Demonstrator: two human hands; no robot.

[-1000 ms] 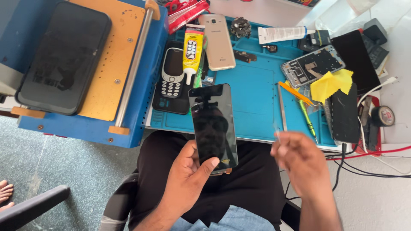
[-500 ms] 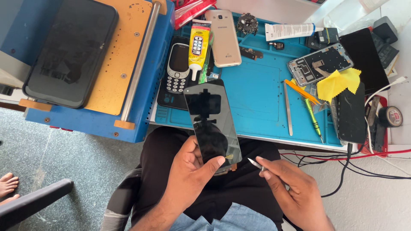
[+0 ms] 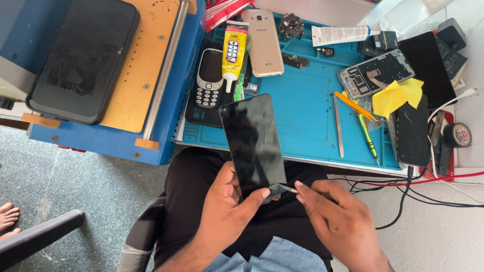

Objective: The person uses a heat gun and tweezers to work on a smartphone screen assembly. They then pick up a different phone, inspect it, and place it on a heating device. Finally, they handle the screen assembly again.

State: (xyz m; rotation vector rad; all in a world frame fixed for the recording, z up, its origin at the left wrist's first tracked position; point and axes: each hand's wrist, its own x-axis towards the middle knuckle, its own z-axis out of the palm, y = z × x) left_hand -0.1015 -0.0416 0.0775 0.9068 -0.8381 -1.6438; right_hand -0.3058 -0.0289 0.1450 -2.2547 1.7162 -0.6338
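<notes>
Head cam looks straight down at a glossy black rectangular phone screen panel [image 3: 253,143], held over the lap just off the near edge of the blue silicone repair mat [image 3: 302,108]. Left hand [image 3: 227,211] is wrapped around the panel's lower end, thumb pressed on the glass near the bottom corner. Right hand [image 3: 335,219] is pinched narrow around a thin metal pointed tool [image 3: 287,189], with the tip touching that same bottom corner of the panel, right by a small dark tab sticking out there.

Everything else, going by the mat: on its far-left part lies a dark keypad phone with grey buttons [image 3: 208,78], and just beside it a yellow glue tube with a white nozzle [image 3: 233,50]. Near the mat's far edge sits a gold smartphone lying face down [image 3: 262,43], with a white tube [image 3: 340,34] further along. Toward the mat's right side there's an opened phone frame with bare internals [image 3: 374,74], a crumpled yellow cloth [image 3: 399,95] touching it, and a green-handled screwdriver [image 3: 367,138] next to slim metal tweezers [image 3: 339,126]. Left of the mat stands a blue machine with an orange plate [image 3: 146,65], and a big black rubbery pad [image 3: 83,58] lies on top of it.
</notes>
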